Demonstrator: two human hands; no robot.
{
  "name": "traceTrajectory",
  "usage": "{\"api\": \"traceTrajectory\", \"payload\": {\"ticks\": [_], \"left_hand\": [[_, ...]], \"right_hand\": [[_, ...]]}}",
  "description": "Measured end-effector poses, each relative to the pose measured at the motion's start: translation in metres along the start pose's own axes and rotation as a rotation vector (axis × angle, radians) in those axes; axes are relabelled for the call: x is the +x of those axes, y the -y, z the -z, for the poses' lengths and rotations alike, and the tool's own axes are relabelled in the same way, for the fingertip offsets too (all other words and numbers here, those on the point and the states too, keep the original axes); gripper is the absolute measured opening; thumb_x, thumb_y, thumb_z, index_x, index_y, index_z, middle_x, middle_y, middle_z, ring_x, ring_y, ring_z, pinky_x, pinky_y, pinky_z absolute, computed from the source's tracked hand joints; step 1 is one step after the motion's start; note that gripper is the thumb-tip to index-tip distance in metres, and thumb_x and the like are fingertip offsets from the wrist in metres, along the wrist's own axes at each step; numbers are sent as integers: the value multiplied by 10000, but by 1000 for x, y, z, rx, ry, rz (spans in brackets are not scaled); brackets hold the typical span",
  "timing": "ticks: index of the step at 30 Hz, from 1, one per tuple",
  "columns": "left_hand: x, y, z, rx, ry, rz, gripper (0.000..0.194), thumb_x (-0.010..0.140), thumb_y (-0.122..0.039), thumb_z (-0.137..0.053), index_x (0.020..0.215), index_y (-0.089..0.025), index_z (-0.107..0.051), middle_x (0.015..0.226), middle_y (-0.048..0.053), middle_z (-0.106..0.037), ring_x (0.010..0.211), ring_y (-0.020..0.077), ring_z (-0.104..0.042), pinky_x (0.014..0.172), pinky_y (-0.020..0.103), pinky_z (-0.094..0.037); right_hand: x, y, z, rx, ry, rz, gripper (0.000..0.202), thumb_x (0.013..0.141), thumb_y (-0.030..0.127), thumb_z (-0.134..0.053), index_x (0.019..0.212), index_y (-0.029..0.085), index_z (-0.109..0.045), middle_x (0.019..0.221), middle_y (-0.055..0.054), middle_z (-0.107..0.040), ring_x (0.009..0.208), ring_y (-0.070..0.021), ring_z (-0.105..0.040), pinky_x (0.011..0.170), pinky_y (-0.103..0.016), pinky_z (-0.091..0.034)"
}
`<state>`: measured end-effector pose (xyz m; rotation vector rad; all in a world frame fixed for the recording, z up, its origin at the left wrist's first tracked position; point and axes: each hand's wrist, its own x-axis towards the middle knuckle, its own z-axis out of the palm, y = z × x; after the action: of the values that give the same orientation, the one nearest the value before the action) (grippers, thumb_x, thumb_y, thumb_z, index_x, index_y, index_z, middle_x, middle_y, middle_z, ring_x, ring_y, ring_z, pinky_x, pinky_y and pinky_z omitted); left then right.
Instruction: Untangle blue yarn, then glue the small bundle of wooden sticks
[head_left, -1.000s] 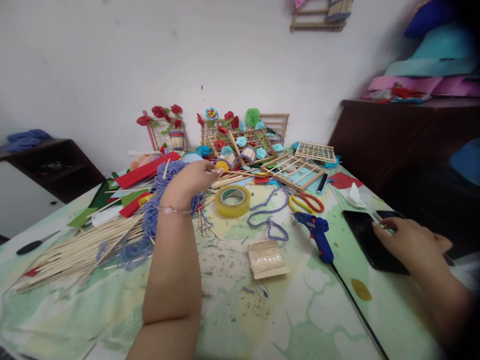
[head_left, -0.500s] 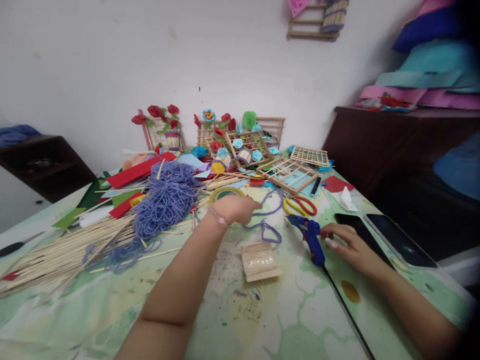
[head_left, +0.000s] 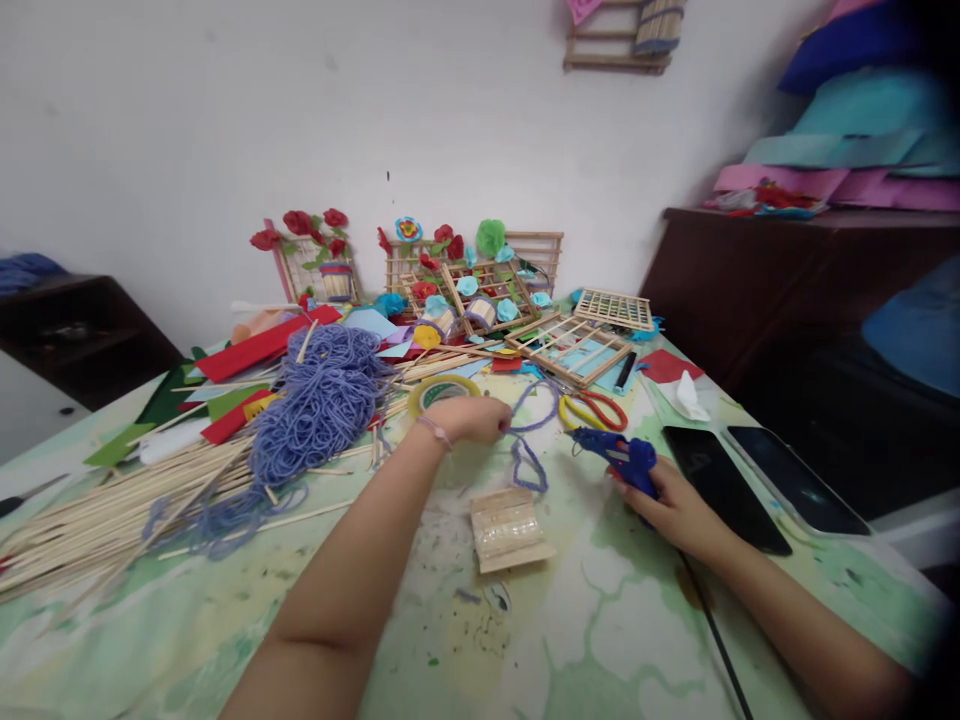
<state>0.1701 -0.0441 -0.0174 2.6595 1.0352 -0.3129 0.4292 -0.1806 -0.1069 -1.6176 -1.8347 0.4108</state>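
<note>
Gripping the blue glue gun (head_left: 622,458) with right hand (head_left: 671,505) fingers clamped round its handle near the counter (head_left: 585,640) middle, left hand (head_left: 469,418) fingers pinch a loose purple yarn strand (head_left: 529,462) just beside the tape roll (head_left: 435,392), ready for gluing.

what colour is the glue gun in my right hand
Blue; the glue gun shows best in the head view, gripped by the right hand.
</note>
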Motion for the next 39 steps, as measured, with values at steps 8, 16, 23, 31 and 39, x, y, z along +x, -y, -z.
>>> {"api": "traceTrajectory", "payload": {"ticks": [8,16,23,31,39], "left_hand": [[-32,40,40,-1062,-1035,73,191,699,-228,-591,875,-154,-575,766,5,-623,590,101,-577,582,224,-484],[-57,80,46,-1146,-1368,422,48,700,-108,-518,722,-138,-548,574,-23,-567,419,79,-510,429,176,-404],[-66,65,52,-1144,-1320,324,111,758,-147,-492,664,-152,-551,472,-40,-499,381,83,-463,405,174,-369],[-68,55,53,-938,-1117,266,168,772,-241,-522,635,-151,-554,452,-30,-487,391,91,-440,412,196,-310],[-90,26,58,-795,-1130,138,305,787,-419,-527,748,-139,-644,486,-45,-375,441,79,-317,430,206,-224]], "right_hand": [[-5,1,13,411,-254,-361,340,698,488,-624,826,173,-628,577,-1,-509,498,-130,-475,435,-254,-411],[-1,4,10,480,-277,-419,332,630,477,-682,689,177,-552,551,24,-463,480,-107,-436,429,-237,-381],[1,-13,6,224,-146,-234,353,739,474,-567,876,156,-634,689,-37,-565,621,-179,-527,591,-324,-465],[3,-19,15,-183,43,97,341,810,465,-525,981,200,-657,1010,-95,-609,956,-271,-562,892,-458,-407],[5,22,66,-174,-460,288,309,864,339,-494,1139,217,-564,1089,-99,-520,945,-222,-529,876,-409,-424]]}}
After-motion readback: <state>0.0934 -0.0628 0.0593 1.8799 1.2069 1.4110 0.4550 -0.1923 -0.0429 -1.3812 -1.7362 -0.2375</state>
